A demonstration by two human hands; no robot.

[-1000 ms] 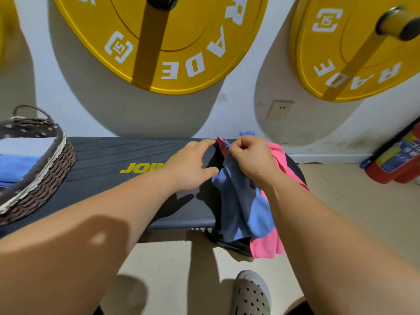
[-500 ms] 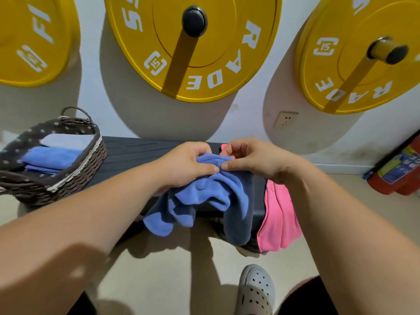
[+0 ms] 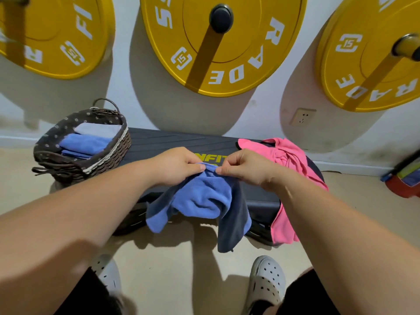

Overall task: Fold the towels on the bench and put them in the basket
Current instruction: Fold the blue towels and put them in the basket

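Far left, the wicker basket [image 3: 111,155] is sitting at the bench's left end w/ folded towels [image 3: 87,143] lying inside, a pale one at the back & blue ones in front. The dark bench [image 3: 168,139] is running along the wall. At centre the left hand [image 3: 179,167] is pinching the top edge of the blue towel [image 3: 202,196], thumb & fingers clamped on the cloth. Just beside it the right hand [image 3: 247,169] is pinching the same edge, both hands' fingertips nearly meeting. The towel is hanging bunched over the bench's front edge, its darker side trailing toward the floor. Further right, a pink towel [image 3: 288,155] is lying crumpled on the bench's right end & draping down the front.
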